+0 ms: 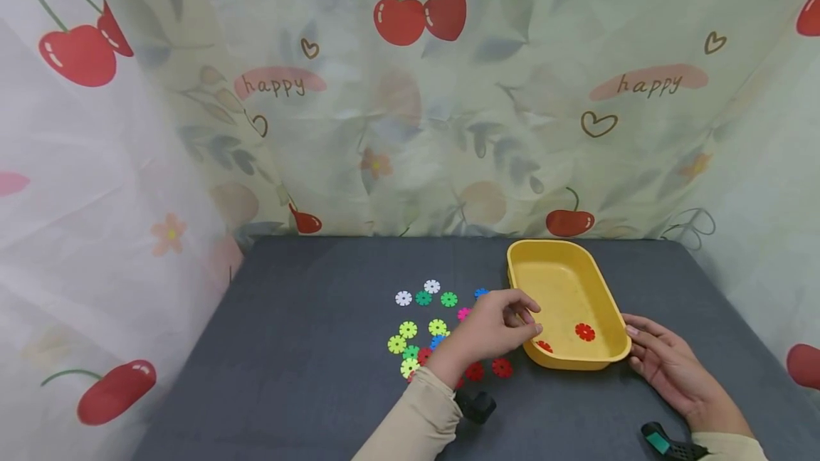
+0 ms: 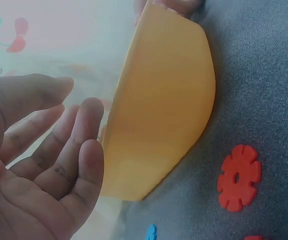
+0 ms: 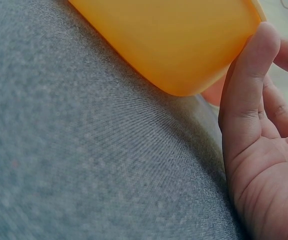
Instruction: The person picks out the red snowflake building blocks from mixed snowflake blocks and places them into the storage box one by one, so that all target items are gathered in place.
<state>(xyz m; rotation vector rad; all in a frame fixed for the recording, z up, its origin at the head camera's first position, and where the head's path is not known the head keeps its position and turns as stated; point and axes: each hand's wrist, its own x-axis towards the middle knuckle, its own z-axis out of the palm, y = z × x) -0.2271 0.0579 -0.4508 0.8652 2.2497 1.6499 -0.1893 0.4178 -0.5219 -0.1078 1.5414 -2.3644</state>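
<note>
My left hand (image 1: pixel 490 326) is over the left rim of a yellow plastic tray (image 1: pixel 557 269). Its fingers are loosely bent, and the left wrist view shows nothing between thumb and fingers. Inside the tray lie a red notched disc (image 1: pixel 584 332) and, near the left fingertips, another red disc (image 1: pixel 544 347). At the tray's near right corner, my right hand (image 1: pixel 673 365) holds the rim between thumb and fingers; the right wrist view shows its thumb (image 3: pixel 256 65) against the edge. Left of the tray, several colourful notched discs (image 1: pixel 408 330) lie spread out, some hidden behind the left hand.
A dark grey cloth (image 1: pixel 307 347) covers the table. Red discs (image 1: pixel 502 368) lie close to the tray's near left corner. Printed curtains (image 1: pixel 397 126) hang behind and at both sides. Each wrist wears a black strap device (image 1: pixel 477 407).
</note>
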